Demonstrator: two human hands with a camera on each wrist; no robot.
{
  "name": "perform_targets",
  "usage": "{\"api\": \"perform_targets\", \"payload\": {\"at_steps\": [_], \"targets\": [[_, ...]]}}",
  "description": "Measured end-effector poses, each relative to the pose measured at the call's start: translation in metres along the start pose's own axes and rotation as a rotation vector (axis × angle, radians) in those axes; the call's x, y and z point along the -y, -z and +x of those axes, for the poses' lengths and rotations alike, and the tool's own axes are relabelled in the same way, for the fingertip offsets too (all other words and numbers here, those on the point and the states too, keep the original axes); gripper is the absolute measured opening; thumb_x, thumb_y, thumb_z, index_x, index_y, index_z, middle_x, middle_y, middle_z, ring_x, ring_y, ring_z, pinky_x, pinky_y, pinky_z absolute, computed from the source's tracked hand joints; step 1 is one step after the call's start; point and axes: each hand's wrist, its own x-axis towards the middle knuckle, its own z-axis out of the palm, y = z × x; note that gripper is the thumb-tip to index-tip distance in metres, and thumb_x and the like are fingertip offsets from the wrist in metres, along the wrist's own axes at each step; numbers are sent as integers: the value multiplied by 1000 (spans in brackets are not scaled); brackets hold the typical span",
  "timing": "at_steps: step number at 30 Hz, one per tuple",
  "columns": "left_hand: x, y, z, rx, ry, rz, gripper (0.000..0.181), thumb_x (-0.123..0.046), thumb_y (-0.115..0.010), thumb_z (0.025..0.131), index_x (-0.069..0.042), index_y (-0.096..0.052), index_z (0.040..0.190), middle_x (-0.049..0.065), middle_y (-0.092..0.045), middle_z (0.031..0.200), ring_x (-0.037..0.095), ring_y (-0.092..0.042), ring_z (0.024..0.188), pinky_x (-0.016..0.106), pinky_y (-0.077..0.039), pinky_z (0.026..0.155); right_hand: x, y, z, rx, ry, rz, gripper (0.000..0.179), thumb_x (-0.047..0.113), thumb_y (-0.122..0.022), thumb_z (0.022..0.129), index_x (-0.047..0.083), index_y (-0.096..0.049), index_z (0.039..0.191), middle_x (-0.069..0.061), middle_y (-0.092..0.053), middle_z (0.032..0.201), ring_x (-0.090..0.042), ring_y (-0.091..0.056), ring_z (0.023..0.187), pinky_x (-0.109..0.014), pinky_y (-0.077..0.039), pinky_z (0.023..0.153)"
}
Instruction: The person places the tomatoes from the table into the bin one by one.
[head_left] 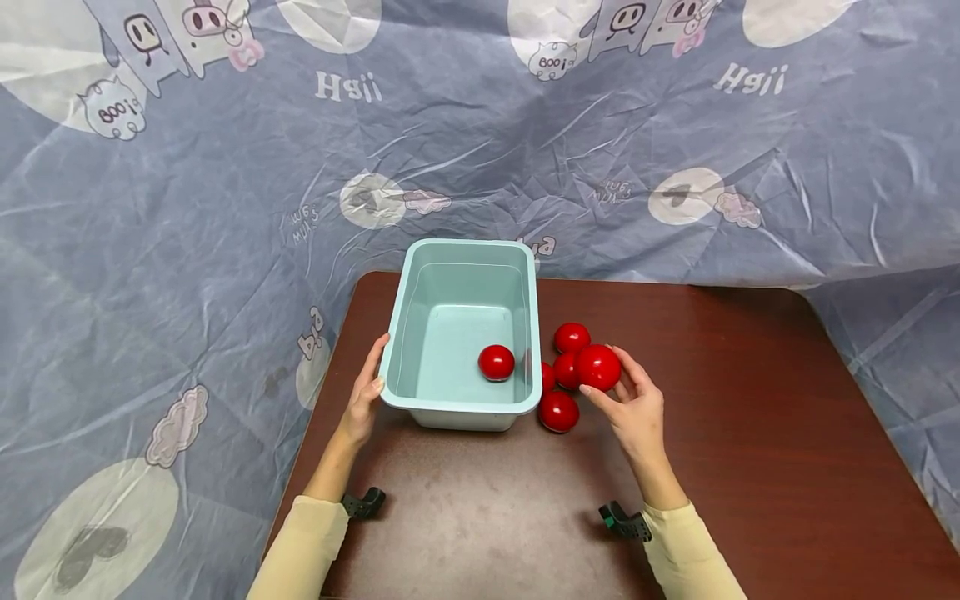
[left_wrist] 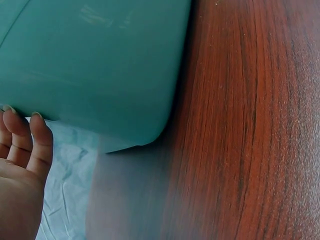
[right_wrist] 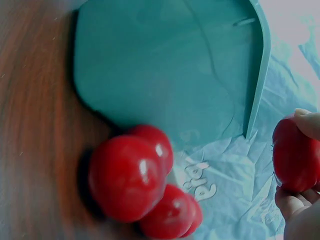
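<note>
Tomatoes (head_left: 558, 412), six in all, glossy and red: one lies inside a single pale blue-green bin (head_left: 457, 407), toward its near right corner; four sit clustered just outside the bin's right wall; and the last is off the surface (head_left: 720, 417), in the person's fingers. Of the clustered four, one is partly hidden by the bin's rim in the head view. The right grip (head_left: 637, 408) is grasping that sixth tomato (head_left: 598, 367) between thumb and fingertips, above the right side of the cluster; the right wrist view shows it apart from the others, with the thumb on one side and fingers on the opposite side. The left grip (head_left: 363, 406) holds the bin by its left side, thumb and fingertips at the rim, and the left wrist view shows bent fingers touching the edge of the wall. Two cream sleeves (head_left: 303, 542) reach in from the near side, one on each arm, with a small black device (head_left: 363, 503) at each wrist. The bin stands upright on the one surface, dark reddish-brown with a wood grain, paler with reflected light near the front. Behind it and along both sides hangs wrinkled grey-blue cloth (head_left: 225, 208), printed with pale circles, cartoon figures and words such as "Boo"
</note>
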Motion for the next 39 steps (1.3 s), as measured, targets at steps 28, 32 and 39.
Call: {"api": "perform_targets", "payload": {"at_steps": [28,32,39], "targets": [[-2,1,-1,4,6,0,70,-17,-32,89,-10,-16,156,19,-24,156,26,-39,131,29,-39,100,49,-67,27,153,50,95,72,-3,-80,73,10,-53,138,-8,-54,137,-14,-61,116,-23,-49,93],[-3,2,-1,-6,1,1,70,-17,-33,88,-10,-17,156,18,-24,156,24,-41,128,29,-39,99,58,-78,36,185,5,82,72,-4,-79,74,7,-51,140,-11,-53,138,-23,-60,120,-29,-49,95],[-3,1,0,11,-2,0,70,-15,-31,88,-9,-16,156,19,-22,157,27,-39,131,29,-39,101,69,-92,43,232,3,17,73,-5,-78,73,-2,-49,139,-19,-53,135,-33,-57,123,-33,-46,99]]}}
